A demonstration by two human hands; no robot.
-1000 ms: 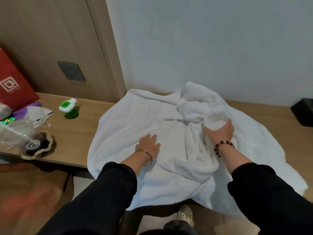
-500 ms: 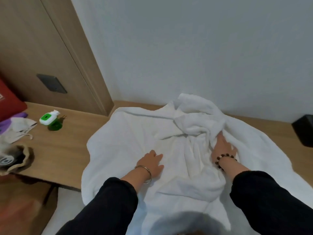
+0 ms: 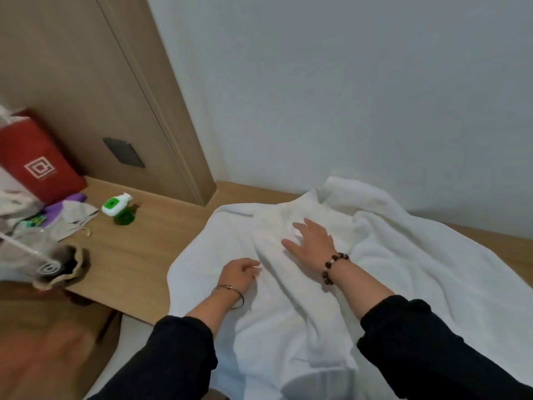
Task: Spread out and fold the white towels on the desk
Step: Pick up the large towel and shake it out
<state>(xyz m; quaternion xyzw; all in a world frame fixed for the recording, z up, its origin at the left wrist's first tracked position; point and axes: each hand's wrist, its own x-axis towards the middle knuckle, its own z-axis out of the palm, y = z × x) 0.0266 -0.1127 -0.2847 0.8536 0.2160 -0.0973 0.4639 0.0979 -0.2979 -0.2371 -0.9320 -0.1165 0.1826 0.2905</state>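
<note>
The right hand [image 3: 310,241] lies palm down on the white towel [image 3: 418,269], its fingers straight and fanned apart, pointing up toward the wall [image 3: 346,82]. It holds nothing and only presses on the cloth. A bracelet of dark beads [image 3: 334,267] circles its wrist.

Just beside it, nearer the person, the left hand [image 3: 238,274] rests on the same towel. Its fingers are loosely bent and a little blurred, and I can see no cloth pinched between them. A thin metal bangle [image 3: 230,293] sits on that wrist. The two hands are close but not touching, and a raised fold of cloth runs between them. Both arms come in from below in black sleeves [image 3: 432,350].

The towel covers the right part of the wooden surface [image 3: 129,255]. It is rumpled, with its far side bunched up against the foot of the wall and its near side hanging over the front edge toward the person. Whether it is one towel or several lying together, I cannot tell.

To the left of the cloth the wood is bare for a stretch. Then comes a small green and white bottle [image 3: 115,207], well apart from the towel. Beyond that a red paper bag [image 3: 34,166] with a white square emblem leans against the wood panel [image 3: 72,82], which carries a dark wall plate [image 3: 124,153]. A clear plastic bag [image 3: 26,255] sits at the far left edge.
</note>
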